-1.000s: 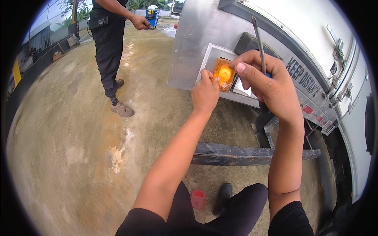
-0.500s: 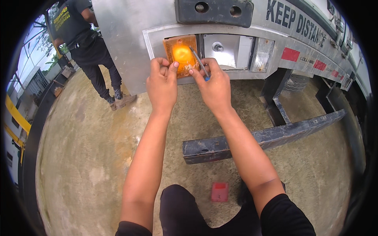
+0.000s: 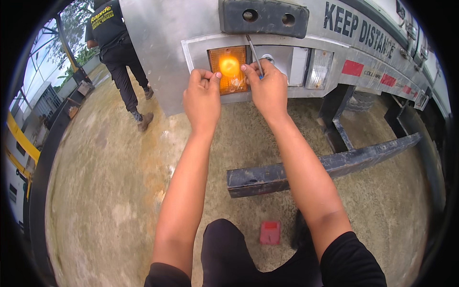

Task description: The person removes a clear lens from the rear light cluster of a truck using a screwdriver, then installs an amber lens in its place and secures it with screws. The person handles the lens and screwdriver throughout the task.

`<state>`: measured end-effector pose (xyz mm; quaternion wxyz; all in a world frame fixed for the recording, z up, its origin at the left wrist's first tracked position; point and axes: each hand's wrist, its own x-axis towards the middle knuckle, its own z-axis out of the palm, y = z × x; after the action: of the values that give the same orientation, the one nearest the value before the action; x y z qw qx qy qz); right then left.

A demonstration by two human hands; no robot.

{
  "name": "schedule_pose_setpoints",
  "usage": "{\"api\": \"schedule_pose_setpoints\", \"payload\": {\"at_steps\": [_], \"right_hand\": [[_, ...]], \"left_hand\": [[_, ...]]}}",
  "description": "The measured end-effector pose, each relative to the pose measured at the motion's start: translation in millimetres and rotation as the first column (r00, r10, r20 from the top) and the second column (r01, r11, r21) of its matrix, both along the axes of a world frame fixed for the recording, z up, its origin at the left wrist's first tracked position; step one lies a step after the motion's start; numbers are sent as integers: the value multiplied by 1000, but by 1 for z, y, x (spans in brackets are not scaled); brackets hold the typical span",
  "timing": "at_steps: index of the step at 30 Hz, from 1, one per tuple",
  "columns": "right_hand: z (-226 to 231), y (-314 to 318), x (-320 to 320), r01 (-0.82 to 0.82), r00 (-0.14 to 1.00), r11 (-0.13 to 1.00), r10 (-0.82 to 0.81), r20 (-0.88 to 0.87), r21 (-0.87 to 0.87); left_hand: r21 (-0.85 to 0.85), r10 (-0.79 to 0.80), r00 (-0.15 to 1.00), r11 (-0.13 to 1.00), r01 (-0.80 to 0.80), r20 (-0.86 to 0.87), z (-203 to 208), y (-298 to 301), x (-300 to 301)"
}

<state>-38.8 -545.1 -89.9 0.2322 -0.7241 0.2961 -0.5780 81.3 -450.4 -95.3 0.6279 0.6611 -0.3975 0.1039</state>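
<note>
Touching the left edge of an orange lamp cover (image 3: 228,56) with its thumb tip, my left hand (image 3: 202,100) has its fingers bent close together; I cannot tell whether they grip the cover from behind. My right hand (image 3: 269,91) is narrow, closed around a screwdriver (image 3: 251,48), its thin shaft slanting up and to the left out of my fingers, the tip just below a black block (image 3: 265,18) with two round holes. The thumb of that hand is at the cover's right edge; whether it presses there I cannot tell.

The cover sits upright in the left end of a framed opening in the truck's silver metal panel (image 3: 158,57), between my two hands, with a bright yellow glow in its middle. Just right of it, partly behind my right hand, is a shiny lamp bowl (image 3: 279,51), and beyond that a clear lamp cover (image 3: 319,69), then a red patch (image 3: 352,68).

Below runs a scuffed dark steel bar (image 3: 253,182), partly behind my right forearm. A small red plastic piece (image 3: 270,237) lies on the concrete floor (image 3: 110,191), near my bent knee (image 3: 224,244). Off to the left, a person (image 3: 119,55) in dark clothes has their back to me.
</note>
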Motion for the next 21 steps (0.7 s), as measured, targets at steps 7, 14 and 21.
{"api": "schedule_pose_setpoints", "payload": {"at_steps": [7,14,21], "right_hand": [[8,9,1,136,985,991,-136,-104,-11],[-9,13,-8,43,982,999,-44,-182,-7],[-34,29,-69,-1,897,987,71,-436,158]], "left_hand": [[134,63,995,988,-73,75,15,2,3],[181,-74,997,981,69,16,-1,10,12],[141,-147,985,977,159,-96,-27,23,19]]}}
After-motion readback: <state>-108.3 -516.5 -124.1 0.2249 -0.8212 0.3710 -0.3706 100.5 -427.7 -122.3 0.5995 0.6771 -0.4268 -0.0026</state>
